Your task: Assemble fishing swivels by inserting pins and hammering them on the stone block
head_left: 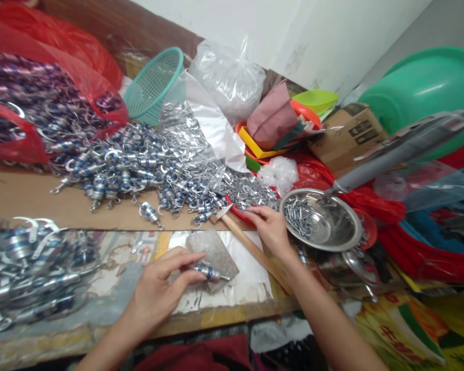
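My left hand (pixel 164 283) pinches a small silver metal fitting with blue bands (pixel 206 271), its narrow tip pointing right. The fitting is over a flat grey metal block (pixel 212 252) on a white sheet. My right hand (pixel 268 226) reaches to the near edge of a red dish (pixel 237 210) heaped with small flat metal pieces (pixel 251 190). Its thumb and fingers are closed together; anything between them is too small to make out. Beneath the right wrist lies a hammer (pixel 251 247) with a wooden handle, its head up by the dish.
Blue-banded fittings are piled behind (pixel 119 165) and at the left (pixel 31 268). A steel bowl (pixel 332 242) holds pins. Red bags (pixel 108 67), a teal basket (pixel 154 85), a cardboard box (pixel 351 136) and a green basin (pixel 429 87) stand at the back.
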Demonstrator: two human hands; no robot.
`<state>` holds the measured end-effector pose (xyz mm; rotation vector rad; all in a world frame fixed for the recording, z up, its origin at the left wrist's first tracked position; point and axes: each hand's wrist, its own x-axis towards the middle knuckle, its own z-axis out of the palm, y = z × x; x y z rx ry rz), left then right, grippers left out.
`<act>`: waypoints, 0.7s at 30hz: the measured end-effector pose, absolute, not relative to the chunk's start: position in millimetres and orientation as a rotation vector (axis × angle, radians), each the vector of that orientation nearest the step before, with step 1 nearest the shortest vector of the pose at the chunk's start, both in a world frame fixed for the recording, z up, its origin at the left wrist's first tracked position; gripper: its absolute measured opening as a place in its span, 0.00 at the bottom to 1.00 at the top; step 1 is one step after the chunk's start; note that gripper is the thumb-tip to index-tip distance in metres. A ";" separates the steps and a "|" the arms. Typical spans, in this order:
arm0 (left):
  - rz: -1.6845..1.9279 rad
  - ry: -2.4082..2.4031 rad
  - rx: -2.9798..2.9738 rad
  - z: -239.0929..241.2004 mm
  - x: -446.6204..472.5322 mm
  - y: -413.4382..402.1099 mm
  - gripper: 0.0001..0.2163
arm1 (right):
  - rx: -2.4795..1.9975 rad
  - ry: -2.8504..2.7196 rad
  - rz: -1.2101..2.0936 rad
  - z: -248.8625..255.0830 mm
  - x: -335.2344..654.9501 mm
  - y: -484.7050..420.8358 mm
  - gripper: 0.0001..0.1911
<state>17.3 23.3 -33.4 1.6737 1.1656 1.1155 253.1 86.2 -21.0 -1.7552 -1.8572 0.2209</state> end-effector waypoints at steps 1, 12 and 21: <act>1.128 1.178 1.685 -33.0 17.8 22.7 0.10 | -1.690 -1.862 0.296 -17.4 239.5 73.6 0.08; 1.151 1.112 1.731 -30.1 19.3 18.9 0.09 | -1.120 -1.808 0.865 -7.3 181.2 11.3 0.08; 1.058 1.188 1.564 -18.9 12.9 12.9 0.04 | -0.810 -2.219 0.095 -17.7 199.7 -1.9 0.12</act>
